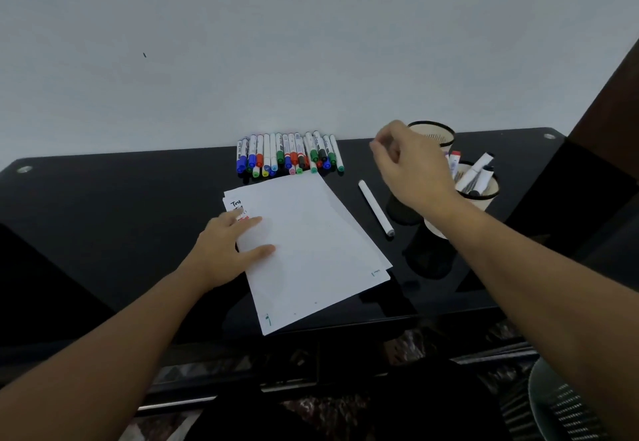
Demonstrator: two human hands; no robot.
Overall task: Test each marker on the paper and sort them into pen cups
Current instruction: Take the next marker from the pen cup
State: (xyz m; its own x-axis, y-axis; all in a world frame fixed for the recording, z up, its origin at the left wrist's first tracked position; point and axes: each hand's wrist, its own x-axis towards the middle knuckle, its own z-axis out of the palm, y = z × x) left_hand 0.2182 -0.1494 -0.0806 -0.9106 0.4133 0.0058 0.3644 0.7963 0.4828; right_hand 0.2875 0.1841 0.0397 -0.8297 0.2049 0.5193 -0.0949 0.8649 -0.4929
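Glossy black glass table [121,219], set against a plain pale wall [242,43].

Sheets of white paper [311,250]: small stack, lying askew at table centre; handwritten black and red marks at the upper left corner, small green marks near the lower edges.

Row of capped white-barrelled markers [288,155]: along the back edge by the wall, just beyond the paper, packed side by side; caps blue, green, red, black, yellow, pink.

Single white marker with dark tip [375,207]: lying loose on the table, right of the paper, between it and the cups.

Near cream mesh pen cup [484,198]: right side, holding several markers; partly hidden by the right wrist.

Far cream mesh pen cup with black rim [434,136]: behind the near one, partly hidden by the right hand; contents cannot be told.

Left hand [228,243]: flat on the paper's left edge, fingers straight and spread.

Right hand [408,164]: raised over the table in front of the cups, fingers loosely curled, holding nothing visible.

Mesh chair back [570,406]: lower right corner.
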